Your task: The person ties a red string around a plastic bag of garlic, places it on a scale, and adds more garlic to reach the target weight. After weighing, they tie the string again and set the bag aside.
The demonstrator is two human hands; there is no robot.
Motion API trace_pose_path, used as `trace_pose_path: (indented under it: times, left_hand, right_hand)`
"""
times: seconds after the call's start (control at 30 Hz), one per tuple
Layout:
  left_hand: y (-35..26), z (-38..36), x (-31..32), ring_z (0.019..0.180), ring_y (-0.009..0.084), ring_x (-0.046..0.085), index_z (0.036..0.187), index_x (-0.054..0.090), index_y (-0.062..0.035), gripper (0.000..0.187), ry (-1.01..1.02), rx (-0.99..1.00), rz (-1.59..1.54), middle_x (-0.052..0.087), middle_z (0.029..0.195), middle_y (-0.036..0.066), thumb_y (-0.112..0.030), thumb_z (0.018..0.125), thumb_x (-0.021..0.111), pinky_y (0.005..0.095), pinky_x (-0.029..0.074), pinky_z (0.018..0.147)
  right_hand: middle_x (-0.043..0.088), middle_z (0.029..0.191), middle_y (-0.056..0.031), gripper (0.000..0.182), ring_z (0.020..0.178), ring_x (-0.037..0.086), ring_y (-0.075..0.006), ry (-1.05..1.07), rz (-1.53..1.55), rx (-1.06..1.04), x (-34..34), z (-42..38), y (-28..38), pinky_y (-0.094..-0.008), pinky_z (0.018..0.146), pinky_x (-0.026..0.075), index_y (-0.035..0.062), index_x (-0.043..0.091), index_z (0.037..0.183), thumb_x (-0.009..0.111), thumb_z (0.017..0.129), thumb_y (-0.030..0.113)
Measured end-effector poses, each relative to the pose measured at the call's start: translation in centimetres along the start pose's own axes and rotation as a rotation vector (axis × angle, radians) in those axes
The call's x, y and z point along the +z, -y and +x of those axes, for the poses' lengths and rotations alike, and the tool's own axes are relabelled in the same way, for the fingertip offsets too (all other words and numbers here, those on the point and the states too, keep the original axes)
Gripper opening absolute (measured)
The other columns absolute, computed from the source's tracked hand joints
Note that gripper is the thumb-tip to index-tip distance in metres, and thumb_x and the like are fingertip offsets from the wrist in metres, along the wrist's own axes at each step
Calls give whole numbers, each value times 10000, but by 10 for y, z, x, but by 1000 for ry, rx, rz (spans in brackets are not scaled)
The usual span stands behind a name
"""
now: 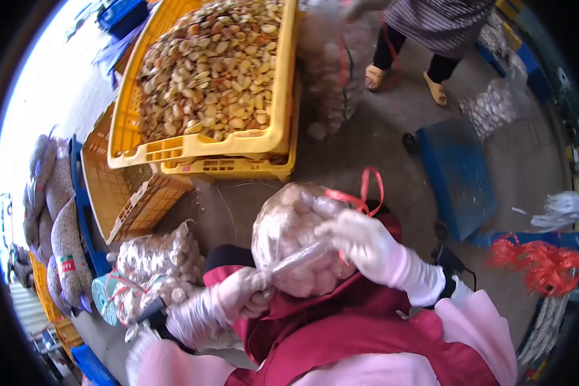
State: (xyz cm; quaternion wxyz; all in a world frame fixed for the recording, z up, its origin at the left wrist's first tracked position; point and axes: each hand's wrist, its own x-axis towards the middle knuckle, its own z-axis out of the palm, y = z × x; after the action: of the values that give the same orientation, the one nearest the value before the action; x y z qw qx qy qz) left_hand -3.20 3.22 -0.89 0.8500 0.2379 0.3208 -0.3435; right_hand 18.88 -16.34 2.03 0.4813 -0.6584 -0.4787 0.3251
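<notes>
A clear plastic bag (293,225) packed with pale, roundish pieces rests against my lap, over the dark red apron. Its neck is drawn into a tight twisted strip. My left hand (243,293), in a whitish glove, is closed round the left end of that strip. My right hand (357,244), gloved too, pinches the strip's other end beside the bag's upper right side. A loop of red string (367,193) stands up just behind the right hand, and a short red piece shows under its fingers.
A yellow crate (283,83) heaped with small tan pieces stands ahead. Left of it leans another yellow crate (132,209). Filled bags (157,257) lie by my left arm. A blue bin (457,180) and red string bundles (537,264) are right. Another person (441,26) stands ahead.
</notes>
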Motion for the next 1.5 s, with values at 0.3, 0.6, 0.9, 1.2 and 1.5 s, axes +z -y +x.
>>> trace_pose_path:
  times: [0.3, 0.6, 0.9, 1.2, 1.5]
  left_hand:
    - [35, 32, 14, 360, 69, 188, 647, 390, -129, 463, -56, 663, -463, 225, 490, -54, -469, 948, 478, 227, 177, 347]
    - [44, 33, 8, 385, 87, 205, 623, 348, -127, 462, -13, 666, -391, 241, 503, -35, -422, 968, 437, 245, 188, 380]
    - [48, 41, 2, 375, 92, 194, 614, 350, -139, 488, 1, 713, -273, 223, 480, -53, -476, 951, 448, 251, 188, 366]
    - [48, 42, -4, 401, 80, 213, 696, 420, -99, 370, 72, 760, -367, 244, 514, -50, -352, 956, 488, 245, 183, 377]
    - [51, 43, -7, 389, 80, 200, 677, 414, -114, 351, 60, 785, -335, 243, 503, -52, -326, 951, 472, 241, 167, 364]
  right_hand:
    - [481, 715, -98, 347, 556, 563, -282, -325, -741, 158, 35, -60, 10, -374, 504, 472, 66, 615, 1114, 608, 771, 10]
    - [549, 792, -133, 277, 658, 597, -309, -468, -706, 105, 64, -29, 1, -379, 574, 488, 43, 612, 1070, 585, 797, 12]
    - [604, 784, -145, 127, 716, 616, -302, -799, -447, -25, 100, -15, -14, -352, 642, 499, -10, 592, 873, 649, 759, -18]
    - [588, 740, -92, 197, 667, 616, -264, -344, -1047, 44, 64, 35, 20, -389, 618, 502, 55, 632, 740, 624, 800, 243]
    - [623, 640, -160, 234, 638, 629, -365, -122, -868, 119, 46, 98, 25, -428, 607, 521, 50, 683, 666, 601, 676, 269]
